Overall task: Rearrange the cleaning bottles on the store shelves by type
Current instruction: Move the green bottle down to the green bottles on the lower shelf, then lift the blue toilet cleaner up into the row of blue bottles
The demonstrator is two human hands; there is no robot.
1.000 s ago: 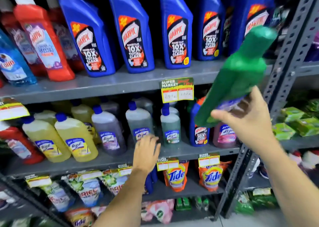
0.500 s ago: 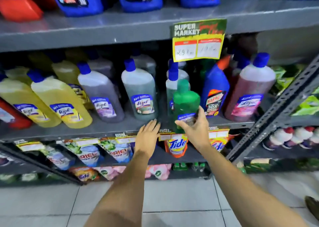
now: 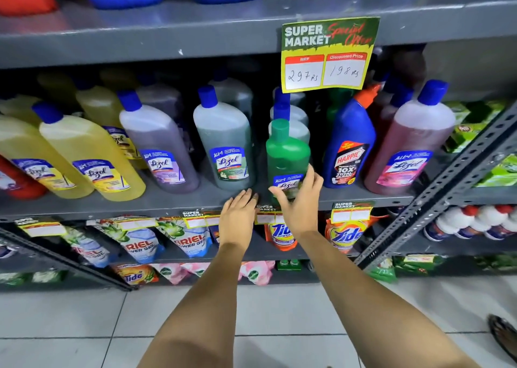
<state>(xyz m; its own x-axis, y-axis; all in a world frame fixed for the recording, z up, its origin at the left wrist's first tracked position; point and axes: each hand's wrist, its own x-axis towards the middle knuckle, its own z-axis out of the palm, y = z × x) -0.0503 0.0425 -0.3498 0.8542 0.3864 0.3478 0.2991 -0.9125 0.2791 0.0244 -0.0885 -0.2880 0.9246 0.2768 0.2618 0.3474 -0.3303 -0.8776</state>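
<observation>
— Since a second ago?
— Green bottle (image 3: 288, 155) is now standing at the middle shelf's (image 3: 167, 199) front edge, right hand (image 3: 300, 199) gripping its label.
— Left hand (image 3: 239, 212)?
— Lying flat, fingers spread, on that edge, holding nothing.

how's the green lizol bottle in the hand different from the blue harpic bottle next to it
The green Lizol bottle has a straight green cap; the blue Harpic bottle has an angled orange-red spout. The green Lizol bottle is shorter and sits nearer the shelf edge; the blue Harpic bottle is taller and farther back. The right hand grips the Lizol; the Harpic is untouched. Both stand upright on one shelf.
</observation>
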